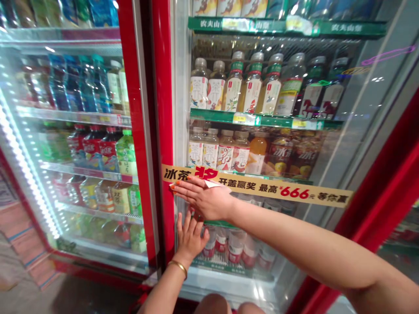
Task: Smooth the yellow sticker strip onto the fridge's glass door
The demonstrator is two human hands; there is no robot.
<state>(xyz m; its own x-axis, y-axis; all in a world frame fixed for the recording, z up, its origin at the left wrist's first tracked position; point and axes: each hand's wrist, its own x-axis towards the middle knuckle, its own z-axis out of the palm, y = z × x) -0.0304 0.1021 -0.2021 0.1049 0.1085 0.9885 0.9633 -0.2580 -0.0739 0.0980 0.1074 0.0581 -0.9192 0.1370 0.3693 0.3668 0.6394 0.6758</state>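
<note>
A long tan printed strip point(284, 192) with black and red characters lies across the glass door of a red-framed drinks cooler. My right hand point(209, 200) lies flat over the strip's lower left part, fingers stretched toward the red frame. A small white piece point(218, 186), paper-like, shows at the upper edge of this hand; how much lies beneath the palm is hidden. Just below, my left hand point(191, 237), with a gold bracelet point(178, 268) at the wrist, touches the glass with its fingers spread. Its fingertips are partly covered by the right hand.
Behind the glass, shelves hold several rows of bottles point(252, 87). A red door frame point(163, 109) runs along the left of the strip. Another lit cooler point(140, 131) with drinks stands to the left. My knees point(212, 304) show at the bottom edge.
</note>
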